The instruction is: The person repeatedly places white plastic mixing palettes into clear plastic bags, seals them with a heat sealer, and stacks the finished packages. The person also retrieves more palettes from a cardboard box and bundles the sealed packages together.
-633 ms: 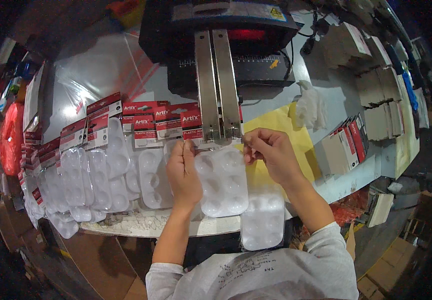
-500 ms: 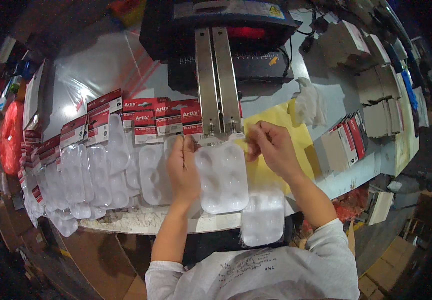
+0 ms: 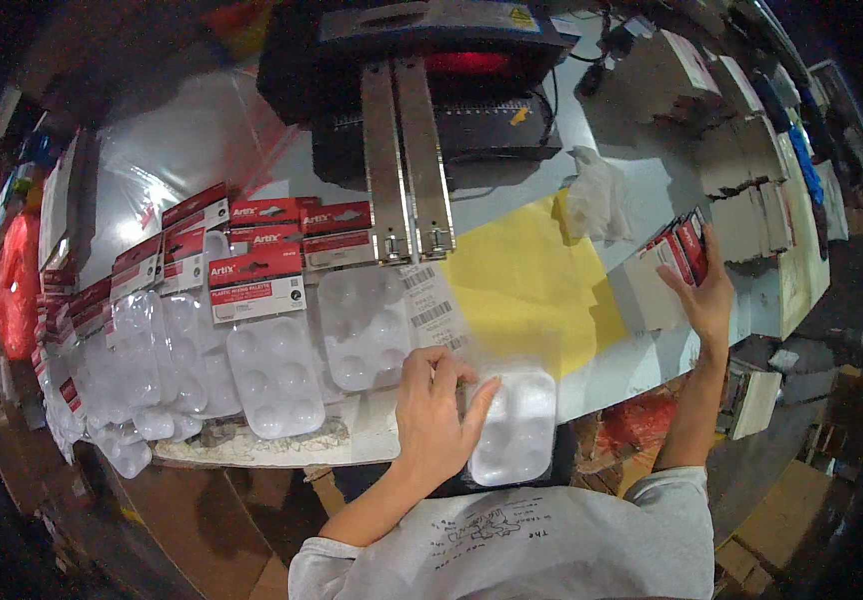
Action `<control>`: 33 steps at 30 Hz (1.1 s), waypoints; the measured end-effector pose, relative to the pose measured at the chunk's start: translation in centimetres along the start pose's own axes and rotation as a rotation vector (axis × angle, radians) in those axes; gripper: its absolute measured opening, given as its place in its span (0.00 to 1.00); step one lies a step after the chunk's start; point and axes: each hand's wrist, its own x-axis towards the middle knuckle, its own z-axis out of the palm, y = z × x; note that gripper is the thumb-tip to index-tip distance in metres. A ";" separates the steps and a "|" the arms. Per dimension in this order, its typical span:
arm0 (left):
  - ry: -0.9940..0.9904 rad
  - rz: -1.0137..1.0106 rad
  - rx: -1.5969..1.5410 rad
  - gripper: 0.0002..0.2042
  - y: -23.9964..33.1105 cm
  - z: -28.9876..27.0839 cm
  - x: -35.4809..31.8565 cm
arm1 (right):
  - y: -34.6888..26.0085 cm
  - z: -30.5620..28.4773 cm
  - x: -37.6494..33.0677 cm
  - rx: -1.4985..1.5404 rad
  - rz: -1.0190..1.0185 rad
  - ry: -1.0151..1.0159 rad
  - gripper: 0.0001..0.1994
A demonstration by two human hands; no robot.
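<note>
My left hand is at the table's front edge, palm down, fingers bent and thumb apart. Its thumb lies over the upper edge of a clear plastic mixing palette with round wells. By its fingertips is a strip of barcode labels, partly over another palette. Farther right, my right hand reaches a leaning stack of red and white header cards, its thumb and forefinger spread around the edges. Whether it grips a card is not clear. Left of my hands lies a palette with its header card attached.
A black machine with two metal bars stands at the back. Carded palettes overlap in a row at the left. Yellow paper and a crumpled white bag lie mid-right, near stacked grey card.
Both hands have left the metal bars, and the palette between them is out of my grasp. My left hand moved toward me; my right went right to the card stack. The view shifted slightly.
</note>
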 end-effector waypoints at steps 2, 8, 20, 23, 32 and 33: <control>0.083 -0.027 -0.144 0.11 0.3 0.9 0.1 | -1.0 -0.2 0.0 0.041 0.107 -0.042 0.42; -0.111 -0.455 -1.123 0.07 0.2 -2.1 0.3 | -1.9 -0.1 -0.2 0.140 0.125 0.040 0.38; -0.062 -0.381 -0.826 0.09 1.5 -4.7 -0.3 | -16.5 -0.2 -5.3 0.628 -0.115 -0.509 0.22; -0.005 -0.362 -0.632 0.08 1.8 -5.0 -0.5 | -19.6 1.2 -4.9 0.628 -0.178 -0.727 0.16; 0.119 -0.229 -0.546 0.07 1.4 -5.0 -0.1 | -20.6 2.5 -4.5 0.630 -0.128 -0.803 0.12; 0.102 -0.249 -0.505 0.07 1.4 -5.0 -0.1 | -20.6 2.5 -4.4 0.640 -0.153 -0.844 0.12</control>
